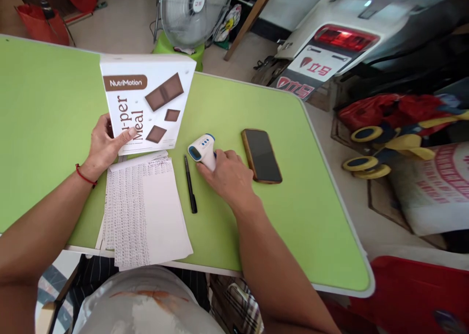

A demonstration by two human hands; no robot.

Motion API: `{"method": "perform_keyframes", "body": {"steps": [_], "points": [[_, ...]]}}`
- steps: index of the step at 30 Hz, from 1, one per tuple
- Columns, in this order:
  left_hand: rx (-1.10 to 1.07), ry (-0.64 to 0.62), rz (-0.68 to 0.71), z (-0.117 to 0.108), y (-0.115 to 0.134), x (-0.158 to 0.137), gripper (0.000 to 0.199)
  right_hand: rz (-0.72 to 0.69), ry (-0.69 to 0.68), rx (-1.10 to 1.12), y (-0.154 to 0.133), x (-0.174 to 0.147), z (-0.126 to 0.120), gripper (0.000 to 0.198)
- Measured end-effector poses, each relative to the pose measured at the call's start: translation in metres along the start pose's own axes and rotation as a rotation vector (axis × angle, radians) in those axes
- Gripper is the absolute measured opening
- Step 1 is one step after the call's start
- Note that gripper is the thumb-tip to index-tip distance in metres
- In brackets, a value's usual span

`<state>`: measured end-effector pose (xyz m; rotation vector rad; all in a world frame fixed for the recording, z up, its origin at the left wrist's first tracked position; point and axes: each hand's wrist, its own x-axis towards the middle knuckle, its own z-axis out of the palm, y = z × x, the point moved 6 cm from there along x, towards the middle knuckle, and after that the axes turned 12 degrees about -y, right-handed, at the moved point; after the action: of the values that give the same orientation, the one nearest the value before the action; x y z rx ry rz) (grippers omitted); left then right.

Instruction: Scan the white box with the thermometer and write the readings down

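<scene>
My left hand [106, 143] grips the lower left corner of a white box [137, 114] printed "NutriMotion" with brown chocolate pieces, thumb across its front. The box stands tilted above the top of several written sheets of paper [161, 211]. My right hand [232, 177] is closed around the handle of a white and blue infrared thermometer [201, 149], whose small screen faces up. Between the papers and that hand lies a black pen [189, 185]. Just right of the hand, a smartphone [262, 155] in a brown case rests with its screen dark.
The green table [322, 236] has a pale rim. Behind it a fan [198, 11] stands on a green stool [198, 55]. A white scooter [340, 35] is parked at back right. A red chair [417, 295] is by the right corner, near a printed sack [439, 187].
</scene>
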<state>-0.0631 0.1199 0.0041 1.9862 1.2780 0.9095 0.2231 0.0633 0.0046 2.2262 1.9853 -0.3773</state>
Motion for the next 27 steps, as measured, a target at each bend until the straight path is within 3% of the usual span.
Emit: {"method": "perform_keyframes", "body": {"steps": [7,10,12,13,15,18,27], "points": [[-0.394,0.135,-0.169,0.005,-0.004,-0.01,0.063,0.011,-0.018,0.171,0.006,0.008,0.003,0.032],[-0.426,0.141,-0.185,0.006,-0.004,-0.011,0.064,-0.074,0.196,0.587,0.005,0.0,-0.006,0.041],[-0.432,0.126,-0.183,0.007,-0.003,-0.011,0.065,-0.23,0.309,0.956,-0.002,-0.013,-0.007,0.047],[-0.436,0.117,-0.18,0.007,-0.003,-0.011,0.065,-0.335,0.299,1.116,-0.01,-0.019,-0.004,0.047],[-0.444,0.104,-0.169,0.008,-0.003,-0.011,0.065,-0.544,0.079,1.354,-0.035,-0.03,0.01,0.044],[-0.436,0.093,-0.15,0.008,-0.005,-0.011,0.064,-0.636,-0.212,1.533,-0.064,-0.043,0.034,0.04],[-0.445,-0.099,0.01,0.01,-0.01,-0.005,0.058,-0.636,-0.299,1.597,-0.081,-0.046,0.048,0.038]]}}
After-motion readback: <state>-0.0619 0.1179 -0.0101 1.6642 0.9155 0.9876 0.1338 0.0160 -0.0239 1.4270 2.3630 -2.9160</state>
